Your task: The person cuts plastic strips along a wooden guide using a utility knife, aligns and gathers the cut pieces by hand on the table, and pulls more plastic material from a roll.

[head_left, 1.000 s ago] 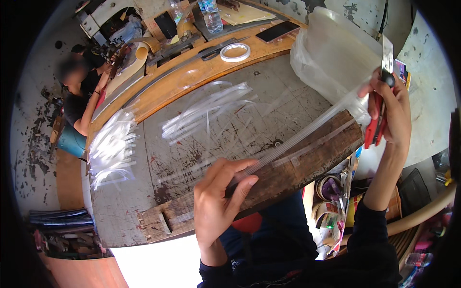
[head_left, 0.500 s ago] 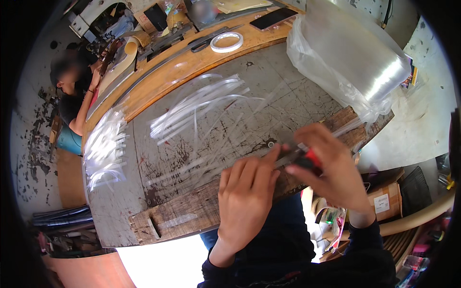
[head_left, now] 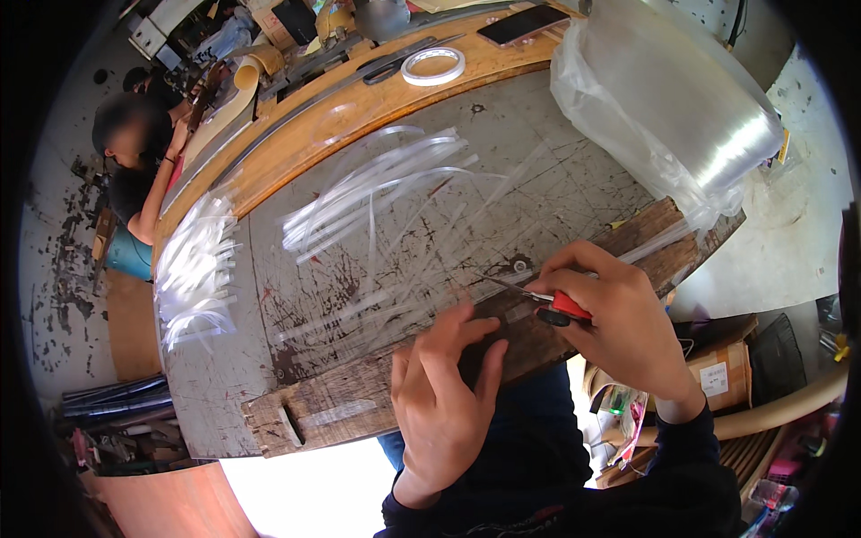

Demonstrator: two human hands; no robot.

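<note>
Head view, tape roll point(head_left: 433, 65), phone point(head_left: 523, 24), plastic roll point(head_left: 682, 108)

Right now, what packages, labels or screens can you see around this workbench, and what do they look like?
Phone: far edge of the bench, flat dark rectangle, screen off.
Cardboard box: below the bench on the right, brown, with a small white label.
Plastic bag: right end of the bench, large, clear, wrapped round a roll of clear film.
Tape roll: far wooden edge, white ring, lying flat.
</note>
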